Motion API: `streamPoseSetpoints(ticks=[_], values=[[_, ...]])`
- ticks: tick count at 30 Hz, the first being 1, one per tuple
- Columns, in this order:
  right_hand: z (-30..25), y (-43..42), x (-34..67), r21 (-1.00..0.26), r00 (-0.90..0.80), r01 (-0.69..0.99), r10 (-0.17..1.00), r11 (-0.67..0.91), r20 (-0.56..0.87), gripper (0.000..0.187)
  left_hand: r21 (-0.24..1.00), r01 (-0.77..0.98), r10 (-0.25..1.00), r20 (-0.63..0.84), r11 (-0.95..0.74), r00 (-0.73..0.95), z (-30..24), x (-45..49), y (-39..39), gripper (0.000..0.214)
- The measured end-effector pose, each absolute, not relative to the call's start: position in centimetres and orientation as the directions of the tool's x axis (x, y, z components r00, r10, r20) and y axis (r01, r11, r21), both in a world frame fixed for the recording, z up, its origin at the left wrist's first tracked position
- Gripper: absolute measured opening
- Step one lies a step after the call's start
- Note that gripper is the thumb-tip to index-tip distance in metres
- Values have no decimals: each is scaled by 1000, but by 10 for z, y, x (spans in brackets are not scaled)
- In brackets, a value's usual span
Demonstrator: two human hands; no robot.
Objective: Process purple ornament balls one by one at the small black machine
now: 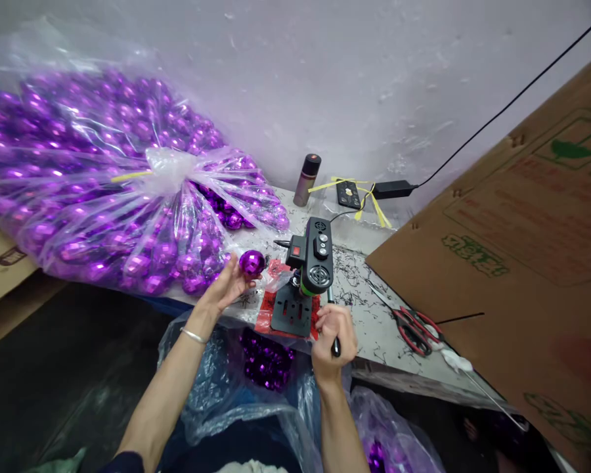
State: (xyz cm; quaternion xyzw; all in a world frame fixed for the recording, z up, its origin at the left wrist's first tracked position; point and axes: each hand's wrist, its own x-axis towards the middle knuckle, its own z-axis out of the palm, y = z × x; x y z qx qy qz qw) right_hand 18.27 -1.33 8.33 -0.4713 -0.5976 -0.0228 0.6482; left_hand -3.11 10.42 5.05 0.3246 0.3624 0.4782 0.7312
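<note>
My left hand (225, 288) holds a shiny purple ball (251, 262) at its fingertips, just left of a small black bench drill (311, 257). A silver bracelet sits on that wrist. My right hand (333, 334) is closed round the drill's black lever handle (333, 340), in front of the drill's base plate (292, 313). The drill stands on a red sheet on the grey table (374, 328).
A huge clear bag of purple balls (103, 184) fills the table's left. Open bags with more purple balls (267, 362) lie below the front edge. Red-handled scissors (414, 328), a brown spray can (306, 179), a remote (349, 194) and a power adapter (393, 189) lie around. Large cardboard (522, 263) leans at right.
</note>
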Motion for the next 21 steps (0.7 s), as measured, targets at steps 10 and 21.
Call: streamPoseSetpoints(ticks=[10,21], values=[[118,-9,186,-646,296,570,607,508,738,32,982,-34,969,-179,188,170,10,37,42,74],[111,-12,186,-610,264,587,586,533,766,29,832,430,926,239,-351,293,-9,52,47,56]])
